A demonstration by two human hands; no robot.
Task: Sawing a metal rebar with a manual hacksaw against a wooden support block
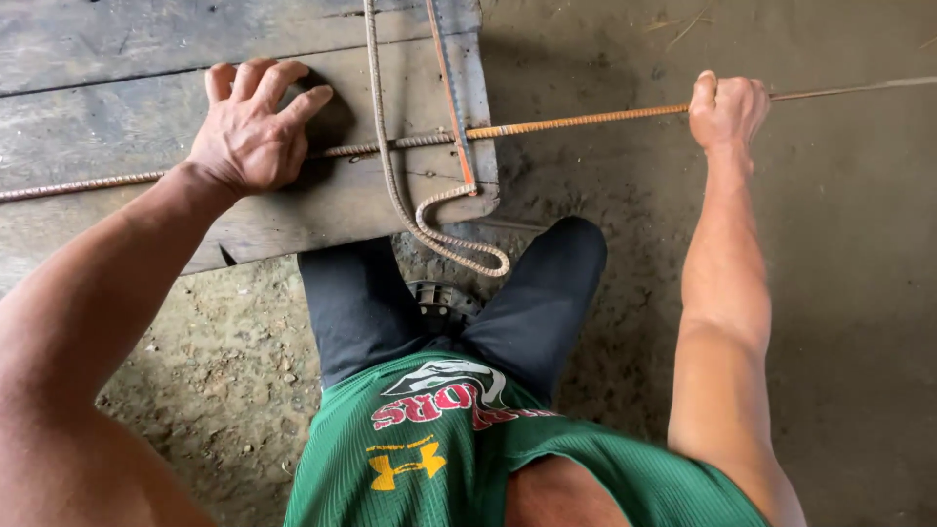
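A long rusty ribbed steel rod (576,120) is laid almost level across the upper part of the view, running from the left edge over a weathered wooden workbench (117,59) and out past the bench's right end above the dirt floor (849,293). Its right stretch is gripped by the right hand (727,109), which is closed into a full fist around it, well clear of the bench. On the bench, the rod is covered by the left hand (252,132), whose palm is pressed down over it with the fingers (278,83) spread and slightly curled onto the boards. Between the two hands, near the bench's right end, the rod is crossed by a thin upright metal bar (451,98) and by a second ribbed rod (390,166), which is bent into a hooked loop hanging past the bench's front edge. Below the bench, dark trouser legs (356,303) and a green jersey (439,459) are seen.
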